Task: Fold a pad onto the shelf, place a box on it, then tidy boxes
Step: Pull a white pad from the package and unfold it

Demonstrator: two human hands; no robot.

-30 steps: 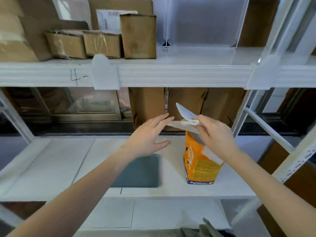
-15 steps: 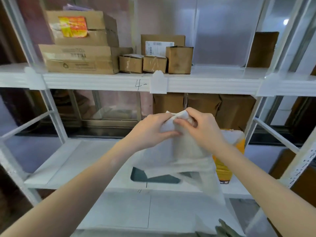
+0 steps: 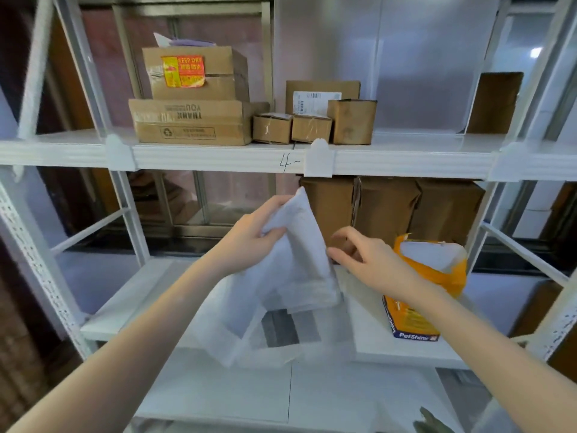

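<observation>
Hands meet in front of a white metal shelf unit. The left hand (image 3: 249,235) has its fingers pinched on the upper corner of a white pad (image 3: 293,276), which hangs partly unfolded in the air above the middle shelf (image 3: 131,298), its lower layers drooping toward the near edge. The right hand (image 3: 371,264) is just beside the pad's right edge with the fingers curled and parted; whether they touch the pad I cannot tell, and they grip nothing that shows.

Under the hanging pad a dark grey patch (image 3: 281,331) lies flat on the middle shelf, blurred through the thin material. To the right, an orange bag (image 3: 418,310) with a blue band at its base stands upright on the same shelf, its top torn open. Behind the hands, at the far side of this shelf, large brown cartons (image 3: 387,207) stand side by side.

On the upper shelf (image 3: 218,157), a box with a red and yellow label (image 3: 193,73) sits on top of a wide flat box (image 3: 190,123). Right of these are two small boxes (image 3: 292,128) touching each other, a taller box (image 3: 351,121), and a box with a white shipping label (image 3: 321,92) behind them. A flat brown piece of cardboard (image 3: 495,103) stands at the far right, well apart from the rest.
</observation>
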